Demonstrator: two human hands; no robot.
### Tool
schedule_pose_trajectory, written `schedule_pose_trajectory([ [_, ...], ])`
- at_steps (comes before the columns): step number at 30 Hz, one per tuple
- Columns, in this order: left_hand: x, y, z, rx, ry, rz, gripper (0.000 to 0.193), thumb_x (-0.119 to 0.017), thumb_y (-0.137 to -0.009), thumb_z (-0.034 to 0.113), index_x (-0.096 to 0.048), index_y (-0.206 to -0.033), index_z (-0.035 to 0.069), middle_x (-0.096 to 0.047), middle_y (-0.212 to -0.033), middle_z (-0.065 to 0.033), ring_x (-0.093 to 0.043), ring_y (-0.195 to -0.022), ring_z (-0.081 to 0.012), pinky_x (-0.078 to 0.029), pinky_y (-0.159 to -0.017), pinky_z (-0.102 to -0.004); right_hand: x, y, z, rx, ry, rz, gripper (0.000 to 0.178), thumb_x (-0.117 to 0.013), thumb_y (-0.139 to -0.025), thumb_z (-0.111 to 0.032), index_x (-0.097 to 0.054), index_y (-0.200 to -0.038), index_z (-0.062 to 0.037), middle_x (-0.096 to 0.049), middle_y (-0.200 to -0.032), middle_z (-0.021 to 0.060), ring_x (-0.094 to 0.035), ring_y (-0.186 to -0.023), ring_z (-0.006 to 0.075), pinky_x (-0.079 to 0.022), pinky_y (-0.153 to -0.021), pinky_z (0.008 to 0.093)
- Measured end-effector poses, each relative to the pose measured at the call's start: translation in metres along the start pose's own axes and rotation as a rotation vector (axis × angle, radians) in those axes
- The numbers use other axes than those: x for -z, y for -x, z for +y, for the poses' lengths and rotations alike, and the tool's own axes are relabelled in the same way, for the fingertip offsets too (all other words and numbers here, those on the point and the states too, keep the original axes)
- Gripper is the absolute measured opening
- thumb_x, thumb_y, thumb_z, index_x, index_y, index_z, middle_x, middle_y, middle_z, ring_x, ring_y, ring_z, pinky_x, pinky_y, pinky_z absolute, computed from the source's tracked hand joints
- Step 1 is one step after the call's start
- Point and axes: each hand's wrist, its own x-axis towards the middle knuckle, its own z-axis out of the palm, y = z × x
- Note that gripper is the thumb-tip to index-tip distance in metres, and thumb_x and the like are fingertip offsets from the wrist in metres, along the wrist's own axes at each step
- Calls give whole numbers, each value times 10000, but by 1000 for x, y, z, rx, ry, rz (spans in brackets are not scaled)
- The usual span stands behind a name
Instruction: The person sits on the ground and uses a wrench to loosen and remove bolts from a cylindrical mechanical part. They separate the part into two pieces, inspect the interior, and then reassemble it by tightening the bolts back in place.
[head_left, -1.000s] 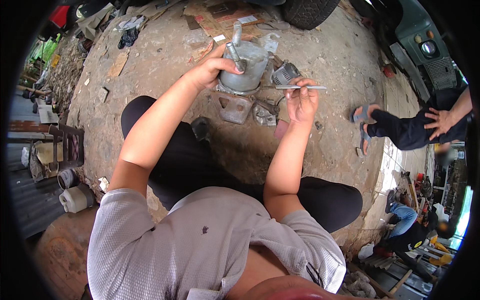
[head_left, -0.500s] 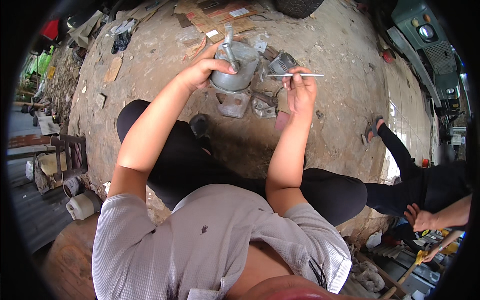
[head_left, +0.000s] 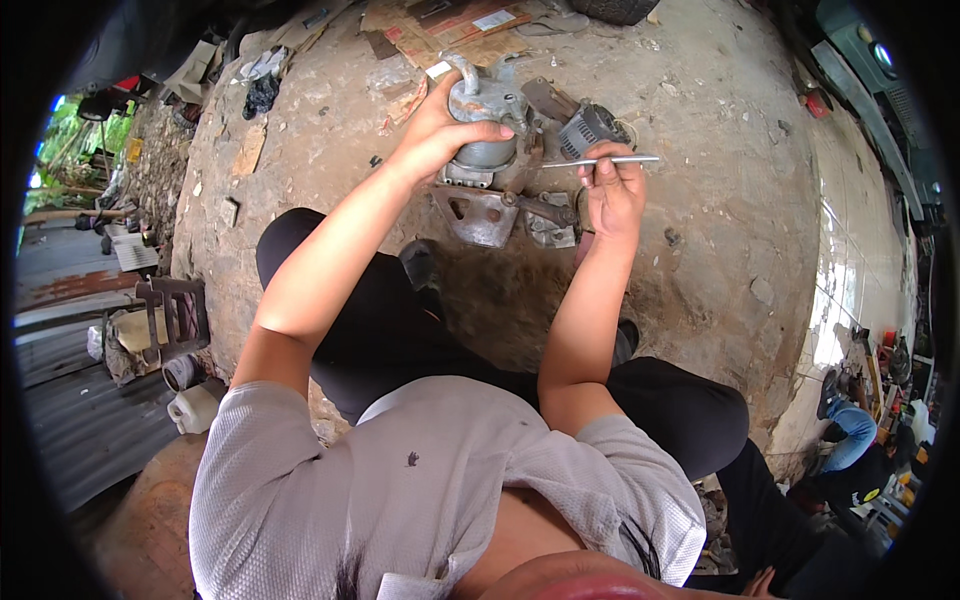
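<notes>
Left hand grasps gray metal canister, thumb across its top, well in from the dirty floor's left and right edges, just beyond a flat bracket. Right hand pinches a thin metal rod near a ribbed round part.

Nothing can be read; the white label on the cardboard perhaps bears tiny print.
</notes>
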Motion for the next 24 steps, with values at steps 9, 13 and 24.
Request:
schedule_pose_trajectory([
  [9,-6,-74,-42,-5,-116,-85,1123,-960,-646,175,-335,-1536,-103,-606,-1380,-205,-588,-1292,-279,-442,-1123,-371,49,-27,17,-119,247,207,234,-718,-1004,-238,-677,-1075,-19,-680,-920,55,-591,-810,112,-439,-703,248],
  [13,-21,-88,-32,6,-188,-163,1079,-963,-637,160,-384,-1520,-62,-629,-1358,-157,-592,-1277,-257,-431,-1131,-363,59,-32,24,-46,36,13,248,-709,-1008,-241,-680,-1074,-3,-680,-907,60,-593,-792,118,-448,-712,250],
  [24,-22,-120,-64,-23,-186,-265,1134,-995,-601,158,-389,-1538,-43,-622,-1368,-138,-585,-1286,-246,-432,-1137,-364,91,-32,43,-35,115,176,214,-711,-1008,-229,-666,-1065,-28,-681,-904,41,-589,-785,104,-451,-701,250],
])
